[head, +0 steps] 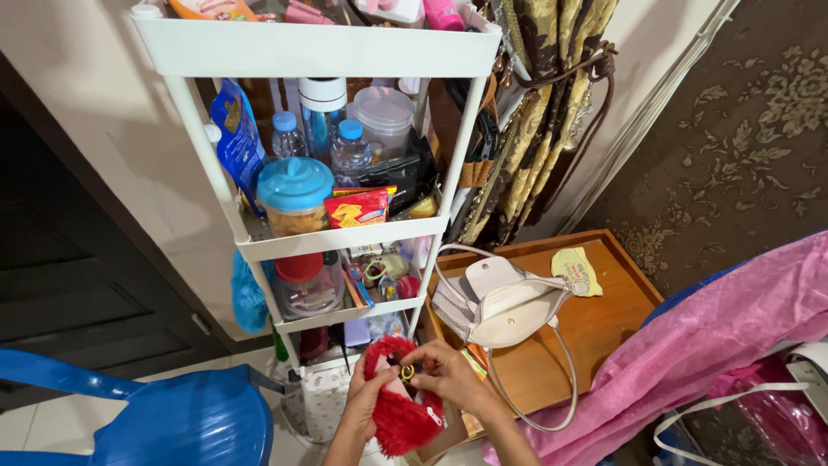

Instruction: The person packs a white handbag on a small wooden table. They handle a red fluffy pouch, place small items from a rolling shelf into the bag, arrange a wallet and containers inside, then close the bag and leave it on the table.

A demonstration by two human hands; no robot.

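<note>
A fluffy red pouch (pixel 401 414) sits in front of the lowest tier of a white shelf cart (pixel 319 50). My left hand (pixel 362 404) grips the pouch from the left side. My right hand (pixel 444 373) pinches a small yellow ring (pixel 407 372) at the pouch's top edge. A white zip tab hangs at the pouch's lower right.
The cart's tiers hold water bottles (pixel 349 148), a blue-lidded jar (pixel 294 194), a red snack packet (pixel 355 209) and a red-lidded jar (pixel 304 280). A cream handbag (pixel 504 302) lies on a wooden tray table (pixel 604 315). A blue plastic chair (pixel 172 418) stands lower left, pink cloth (pixel 733 328) right.
</note>
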